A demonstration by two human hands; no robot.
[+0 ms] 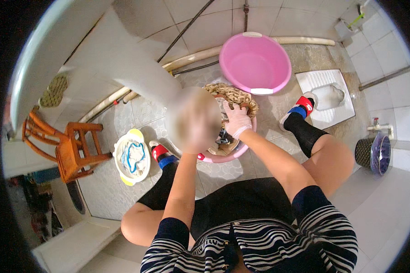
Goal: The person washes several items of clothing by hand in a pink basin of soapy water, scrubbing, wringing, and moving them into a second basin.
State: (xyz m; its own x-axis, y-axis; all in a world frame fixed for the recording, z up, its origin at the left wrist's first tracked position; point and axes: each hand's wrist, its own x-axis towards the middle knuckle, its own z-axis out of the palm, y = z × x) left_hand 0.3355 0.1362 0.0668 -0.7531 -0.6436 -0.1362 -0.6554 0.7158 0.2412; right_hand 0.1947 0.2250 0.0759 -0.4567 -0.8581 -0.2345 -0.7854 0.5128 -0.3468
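A pink basin (221, 159) full of clothes stands on the floor between my feet. A tan and brown patterned cloth (234, 94) bulges over its far side. In a thin see-through glove, my right hand (238, 120) presses down on the clothes, its fingers spread apart. Dark and beige cloth (224, 137) lies just below it. My left hand (196, 125) reaches to the basin's left side, but a round blurred patch covers it. Its fingers and anything in them are hidden.
A larger pink tub (255, 59) stands beyond, near the wall pipe (305, 41). To the right is a white squat toilet (325, 98), then a dark basket (364, 152). At left are a small white basin (131, 157) with wet cloth and a wooden chair (73, 145).
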